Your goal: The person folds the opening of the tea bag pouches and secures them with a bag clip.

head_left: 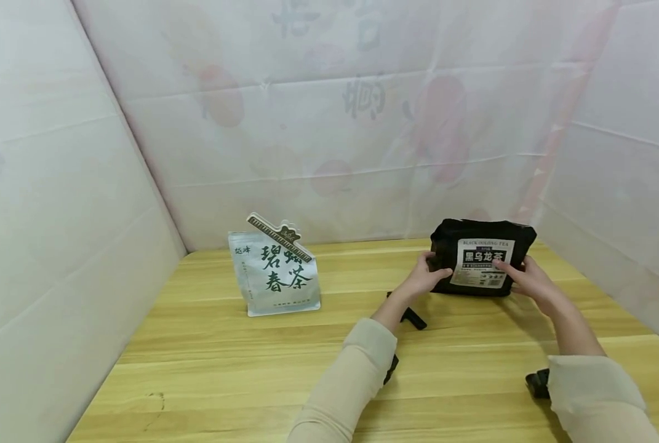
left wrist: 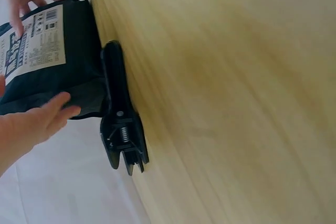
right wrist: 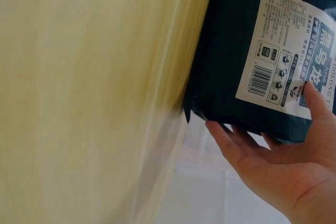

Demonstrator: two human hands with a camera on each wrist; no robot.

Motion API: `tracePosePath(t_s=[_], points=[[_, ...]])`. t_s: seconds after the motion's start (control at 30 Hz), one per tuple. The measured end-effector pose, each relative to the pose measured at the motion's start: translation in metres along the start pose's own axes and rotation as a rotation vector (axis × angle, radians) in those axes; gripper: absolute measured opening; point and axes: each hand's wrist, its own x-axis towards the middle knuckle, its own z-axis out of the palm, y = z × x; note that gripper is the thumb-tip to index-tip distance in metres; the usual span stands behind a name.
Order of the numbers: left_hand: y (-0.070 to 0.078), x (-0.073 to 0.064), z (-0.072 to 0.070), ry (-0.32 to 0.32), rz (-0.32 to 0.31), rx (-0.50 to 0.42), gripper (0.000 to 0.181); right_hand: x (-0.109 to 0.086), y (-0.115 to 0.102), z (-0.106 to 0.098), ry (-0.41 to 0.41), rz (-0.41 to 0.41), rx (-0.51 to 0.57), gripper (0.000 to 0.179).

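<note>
A black bag of oolong tea [head_left: 445, 286] with a pale label [head_left: 484, 263] stands on the table at the back right. My left hand [head_left: 422, 277] holds its left side, thumb on the front; the other fingers are partly hidden. On the opposite side, my right hand [head_left: 531, 280] grips the bag, its thumb on the label and its fingers around the edge, as the right wrist view also shows. A black spring clamp [left wrist: 122, 114] lies on the table close to the bag, near my left hand, partly behind my forearm in the head view.
A light tea pouch [head_left: 279, 286] stands to the left, with a long ornate clip [head_left: 280, 236] slanting across its top. Black objects, partly covered by my sleeves, lie nearer me: one by the left sleeve [head_left: 391, 369], another by the right [head_left: 538, 383]. White cloth walls [head_left: 335, 141] enclose the table.
</note>
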Motion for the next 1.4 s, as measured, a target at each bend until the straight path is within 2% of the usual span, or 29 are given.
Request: tracePosePath(t_s=[0.1,0.2,0.37,0.63,1.17,1.4], points=[[0.001,-0.001,-0.001,0.041,-0.004,-0.041,0.061,0.003,-0.002,0.004,-0.002,0.008,-0.001,0.082],[0.002,0.001,-0.003,0.111,0.009,-0.03,0.063,0.006,-0.006,0.009,-0.009,0.016,0.008,0.087],[-0.001,0.008,-0.008,0.213,0.006,-0.012,0.045,0.01,-0.011,0.018,-0.012,0.011,0.014,0.087],[-0.008,0.012,-0.014,0.266,0.015,-0.047,0.035,0.014,-0.017,0.025,-0.008,0.001,0.014,0.09],[-0.011,0.003,-0.03,0.299,0.036,-0.059,0.034,0.02,-0.029,0.04,-0.014,0.016,0.011,0.094],[-0.011,-0.003,-0.036,0.336,0.013,-0.045,0.034,0.024,-0.032,0.047,-0.027,0.002,0.024,0.092]])
